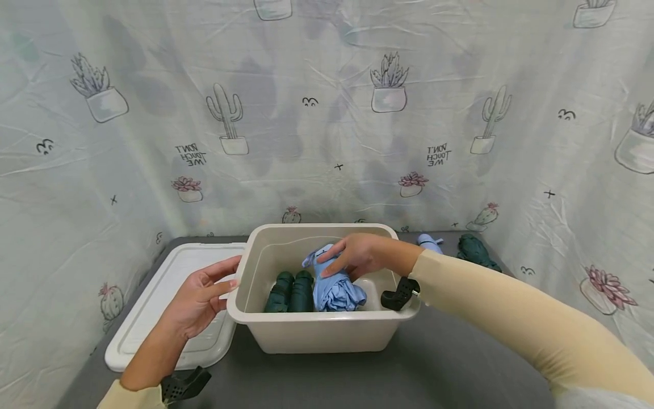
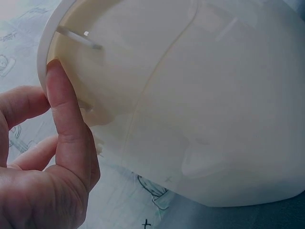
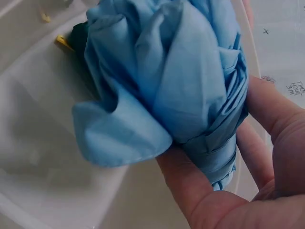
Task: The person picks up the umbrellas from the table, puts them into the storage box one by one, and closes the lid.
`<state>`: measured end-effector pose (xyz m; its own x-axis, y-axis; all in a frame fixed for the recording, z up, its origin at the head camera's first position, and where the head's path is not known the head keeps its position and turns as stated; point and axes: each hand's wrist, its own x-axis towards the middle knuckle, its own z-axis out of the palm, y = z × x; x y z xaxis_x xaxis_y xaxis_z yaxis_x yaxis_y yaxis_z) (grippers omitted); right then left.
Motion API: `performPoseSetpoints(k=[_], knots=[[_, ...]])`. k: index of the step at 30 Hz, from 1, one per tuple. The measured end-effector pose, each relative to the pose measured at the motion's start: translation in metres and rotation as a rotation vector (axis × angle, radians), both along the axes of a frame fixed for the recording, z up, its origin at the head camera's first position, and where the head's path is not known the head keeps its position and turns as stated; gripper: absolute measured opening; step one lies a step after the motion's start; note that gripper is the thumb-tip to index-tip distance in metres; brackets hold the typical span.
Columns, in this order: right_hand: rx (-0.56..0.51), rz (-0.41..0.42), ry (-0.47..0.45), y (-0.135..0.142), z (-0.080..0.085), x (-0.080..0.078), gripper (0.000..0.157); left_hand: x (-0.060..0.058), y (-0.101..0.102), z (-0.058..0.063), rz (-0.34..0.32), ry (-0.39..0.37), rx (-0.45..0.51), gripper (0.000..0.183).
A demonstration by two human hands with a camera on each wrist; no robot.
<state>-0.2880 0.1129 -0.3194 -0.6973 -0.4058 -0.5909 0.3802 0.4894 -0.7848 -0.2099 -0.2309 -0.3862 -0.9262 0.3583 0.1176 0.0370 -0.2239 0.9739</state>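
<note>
A beige plastic storage box [image 1: 327, 335] stands at the middle of the table. My left hand [image 1: 199, 298] holds its left rim; in the left wrist view the thumb and a finger [image 2: 64, 109] lie on either side of the rim. My right hand [image 1: 360, 255] reaches inside and grips a light blue folded umbrella [image 1: 334, 287]. In the right wrist view the thumb and fingers close around the umbrella's banded end, and its loose fabric [image 3: 157, 81] bunches out. Two dark green folded umbrellas [image 1: 301, 292] lie side by side in the box, left of the blue one.
A white lid [image 1: 168, 307] lies flat on the grey table [image 1: 449, 352], left of the box. Behind my right forearm are another light blue bundle [image 1: 429, 243] and a dark green bundle [image 1: 475, 251]. A patterned curtain [image 1: 317, 142] surrounds the table's back and sides.
</note>
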Motion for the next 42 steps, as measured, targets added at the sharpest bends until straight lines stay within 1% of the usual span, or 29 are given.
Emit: performPoseSetpoints(k=[8, 14, 17, 20, 24, 29, 34, 37, 42], knots=[[0.026, 0.003, -0.016, -0.01, -0.016, -0.006, 0.042, -0.002, -0.002, -0.003, -0.002, 0.006, -0.013, 0.049], [0.067, 0.005, -0.027, -0.014, -0.028, -0.009, 0.037, -0.002, -0.002, -0.002, 0.006, 0.007, -0.023, 0.049], [0.07, 0.021, -0.03, -0.016, -0.031, -0.009, 0.037, -0.001, -0.002, -0.002, 0.01, 0.013, -0.027, 0.049], [0.077, 0.054, -0.035, -0.018, -0.033, -0.008, 0.04, 0.0, -0.002, -0.002, 0.016, 0.013, -0.033, 0.05], [0.123, 0.105, -0.045, -0.019, -0.033, -0.006, 0.046, 0.0, -0.002, -0.002, 0.027, 0.011, -0.047, 0.051], [0.164, 0.124, -0.053, -0.019, -0.034, -0.005, 0.052, 0.001, -0.001, -0.001, 0.016, 0.015, -0.033, 0.051], [0.154, 0.167, -0.076, -0.021, -0.032, -0.004, 0.057, 0.002, -0.002, 0.001, 0.022, 0.01, -0.036, 0.051], [0.151, 0.189, -0.088, -0.021, -0.029, -0.004, 0.059, 0.003, -0.002, 0.002, 0.014, 0.016, -0.029, 0.05], [0.14, 0.197, -0.085, -0.017, -0.025, -0.001, 0.06, 0.004, -0.001, 0.002, 0.007, 0.022, -0.036, 0.05]])
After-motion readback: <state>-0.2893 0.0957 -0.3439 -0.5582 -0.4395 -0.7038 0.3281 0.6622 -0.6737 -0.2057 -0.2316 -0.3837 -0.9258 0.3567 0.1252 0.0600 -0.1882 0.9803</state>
